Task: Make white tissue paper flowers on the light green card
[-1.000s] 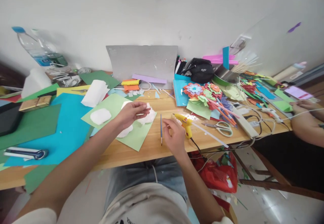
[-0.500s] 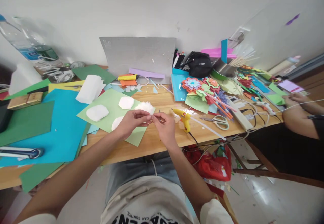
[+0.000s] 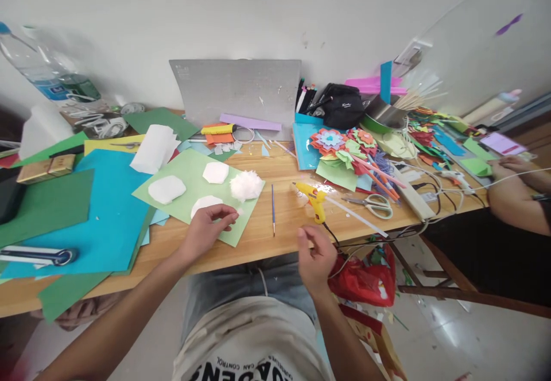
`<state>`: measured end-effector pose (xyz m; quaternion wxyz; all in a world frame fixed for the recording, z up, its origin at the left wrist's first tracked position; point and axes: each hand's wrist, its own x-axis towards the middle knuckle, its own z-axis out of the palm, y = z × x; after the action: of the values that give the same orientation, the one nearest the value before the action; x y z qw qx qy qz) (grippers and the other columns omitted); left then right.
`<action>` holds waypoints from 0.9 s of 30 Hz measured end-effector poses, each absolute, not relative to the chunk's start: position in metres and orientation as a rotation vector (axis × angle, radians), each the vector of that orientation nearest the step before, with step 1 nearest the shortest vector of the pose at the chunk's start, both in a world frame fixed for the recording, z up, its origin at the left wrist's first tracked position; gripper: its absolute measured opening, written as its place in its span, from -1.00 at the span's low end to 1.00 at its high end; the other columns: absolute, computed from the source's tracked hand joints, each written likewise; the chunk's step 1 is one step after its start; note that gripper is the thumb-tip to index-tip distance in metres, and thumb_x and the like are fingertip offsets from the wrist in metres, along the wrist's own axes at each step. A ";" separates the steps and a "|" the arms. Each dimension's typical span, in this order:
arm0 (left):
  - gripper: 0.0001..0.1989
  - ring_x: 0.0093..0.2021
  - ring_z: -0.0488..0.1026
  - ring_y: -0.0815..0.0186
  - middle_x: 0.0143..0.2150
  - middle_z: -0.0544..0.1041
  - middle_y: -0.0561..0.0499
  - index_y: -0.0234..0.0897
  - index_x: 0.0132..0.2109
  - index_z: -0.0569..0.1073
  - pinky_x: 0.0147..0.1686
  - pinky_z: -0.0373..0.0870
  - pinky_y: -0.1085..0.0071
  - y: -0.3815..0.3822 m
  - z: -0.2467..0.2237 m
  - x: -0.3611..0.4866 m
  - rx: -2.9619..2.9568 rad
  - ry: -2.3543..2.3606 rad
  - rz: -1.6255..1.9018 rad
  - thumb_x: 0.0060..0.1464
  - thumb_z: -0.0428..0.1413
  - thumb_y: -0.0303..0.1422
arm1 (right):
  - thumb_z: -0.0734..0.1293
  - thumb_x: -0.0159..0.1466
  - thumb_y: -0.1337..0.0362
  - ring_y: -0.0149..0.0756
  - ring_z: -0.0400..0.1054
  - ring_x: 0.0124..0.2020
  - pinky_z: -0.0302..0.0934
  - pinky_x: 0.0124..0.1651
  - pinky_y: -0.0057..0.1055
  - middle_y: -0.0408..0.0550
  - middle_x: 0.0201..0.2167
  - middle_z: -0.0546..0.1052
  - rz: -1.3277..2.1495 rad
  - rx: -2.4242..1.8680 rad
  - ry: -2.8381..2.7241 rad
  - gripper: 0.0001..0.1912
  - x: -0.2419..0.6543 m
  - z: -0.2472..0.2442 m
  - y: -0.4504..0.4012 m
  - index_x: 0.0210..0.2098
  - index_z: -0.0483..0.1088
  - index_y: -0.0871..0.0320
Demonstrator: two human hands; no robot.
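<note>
My left hand [image 3: 210,229] is over the near edge of a light green sheet [image 3: 193,166], thumb and forefinger pinched on a small white scrap [image 3: 240,212]. A white fluffy pompom [image 3: 247,186] sits at the sheet's right corner. White cut paper pieces [image 3: 167,189] lie on the same sheet, one partly covered by my left hand. My right hand [image 3: 317,255] is at the table's front edge, just below the yellow glue gun [image 3: 314,197]; its fingers are curled with thumb and forefinger together, and anything between them is hidden. A thin blue brush [image 3: 272,209] lies between the hands.
Scissors [image 3: 373,205], a power strip [image 3: 413,197] and cords lie to the right, below paper flowers [image 3: 329,140]. Blue card [image 3: 112,209] and a stapler [image 3: 38,256] lie left. A closed laptop-like grey panel [image 3: 236,91] leans at the wall. Another person's arm [image 3: 512,194] rests far right.
My hands have parted: the right moved right and toward me, the left moved left and slightly down. The pompom and brush are now uncovered.
</note>
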<state>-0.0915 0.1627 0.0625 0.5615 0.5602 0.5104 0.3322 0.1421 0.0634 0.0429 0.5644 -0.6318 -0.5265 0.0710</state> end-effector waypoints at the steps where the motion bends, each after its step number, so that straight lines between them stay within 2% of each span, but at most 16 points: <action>1: -0.64 -0.39 0.41 0.35 -0.39 0.53 0.01 -0.30 -0.30 0.56 -0.38 0.41 0.43 0.162 0.059 -0.094 1.343 1.235 0.804 -0.07 0.27 -0.07 | 0.31 0.28 0.27 -0.30 0.36 -0.34 0.28 -0.21 -0.33 -0.06 -0.39 0.47 0.044 -1.520 -1.201 -0.89 0.153 0.038 0.057 -0.34 0.41 0.16; 3: -0.66 -0.41 0.39 0.37 -0.38 0.53 0.01 -0.29 -0.30 0.57 -0.39 0.37 0.45 0.159 0.054 -0.098 1.395 1.281 0.830 -0.05 0.26 -0.08 | 0.32 0.27 0.24 -0.29 0.33 -0.35 0.27 -0.24 -0.33 -0.06 -0.38 0.45 -0.122 -1.624 -1.160 -0.90 0.174 0.030 0.051 -0.32 0.39 0.15; 7: -0.70 -0.34 0.42 0.34 -0.34 0.54 0.00 -0.26 -0.31 0.57 -0.38 0.34 0.46 0.153 0.051 -0.096 1.497 1.302 0.860 0.00 0.23 -0.10 | 0.34 0.25 0.16 -0.12 0.34 -0.14 0.25 -0.02 -0.15 0.07 -0.24 0.48 -0.298 -1.782 -1.219 -0.77 0.202 0.023 0.061 -0.18 0.38 0.17; 11: -0.72 -0.28 0.45 0.30 -0.32 0.55 0.00 -0.24 -0.30 0.57 -0.37 0.37 0.46 0.147 0.050 -0.091 1.550 1.268 0.869 0.05 0.21 -0.11 | 0.33 0.25 0.13 -0.08 0.34 -0.07 0.21 0.07 -0.10 0.12 -0.14 0.50 -0.252 -1.825 -1.277 -0.68 0.210 0.021 0.080 -0.07 0.38 0.18; 16: -0.73 -0.27 0.47 0.29 -0.30 0.56 -0.01 -0.23 -0.30 0.57 -0.37 0.38 0.46 0.144 0.049 -0.093 1.573 1.282 0.892 0.07 0.19 -0.12 | 0.33 0.24 0.08 -0.06 0.34 -0.01 0.19 0.12 -0.11 0.13 -0.10 0.52 -0.185 -1.864 -1.281 -0.63 0.215 0.018 0.093 -0.06 0.42 0.19; 19: -0.75 -0.24 0.48 0.28 -0.28 0.57 -0.01 -0.23 -0.30 0.57 -0.35 0.40 0.46 0.144 0.048 -0.094 1.578 1.296 0.900 0.07 0.19 -0.13 | 0.34 0.21 0.00 -0.06 0.38 -0.08 0.22 0.04 -0.15 0.12 -0.14 0.55 -0.077 -1.932 -1.322 -0.57 0.220 0.023 0.100 -0.08 0.45 0.19; 22: -0.75 -0.27 0.49 0.28 -0.29 0.59 -0.01 -0.22 -0.29 0.59 -0.33 0.41 0.43 0.146 0.050 -0.093 1.618 1.297 0.881 0.09 0.18 -0.13 | 0.34 0.18 -0.07 -0.12 0.40 -0.24 0.23 -0.14 -0.24 0.05 -0.26 0.57 0.046 -2.001 -1.379 -0.55 0.227 0.030 0.110 -0.16 0.48 0.18; 24: -0.74 -0.28 0.49 0.27 -0.30 0.61 -0.02 -0.22 -0.28 0.60 -0.32 0.41 0.41 0.150 0.053 -0.089 1.701 1.271 0.847 0.11 0.16 -0.14 | 0.33 0.18 -0.10 -0.17 0.38 -0.34 0.20 -0.24 -0.29 0.00 -0.36 0.56 0.116 -2.042 -1.440 -0.57 0.230 0.033 0.116 -0.25 0.49 0.16; 27: -0.74 -0.26 0.51 0.25 -0.26 0.61 -0.04 -0.21 -0.26 0.60 -0.30 0.42 0.39 0.161 0.056 -0.079 1.903 1.191 0.778 0.16 0.10 -0.16 | 0.29 0.22 -0.08 -0.18 0.34 -0.40 0.17 -0.28 -0.29 -0.02 -0.46 0.51 0.149 -2.066 -1.530 -0.59 0.232 0.033 0.124 -0.33 0.47 0.18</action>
<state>-0.0794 0.1606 0.0555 0.3734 0.7431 0.4649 0.3037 0.2316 0.1241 0.0332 0.2793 -0.7703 -0.5705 0.0554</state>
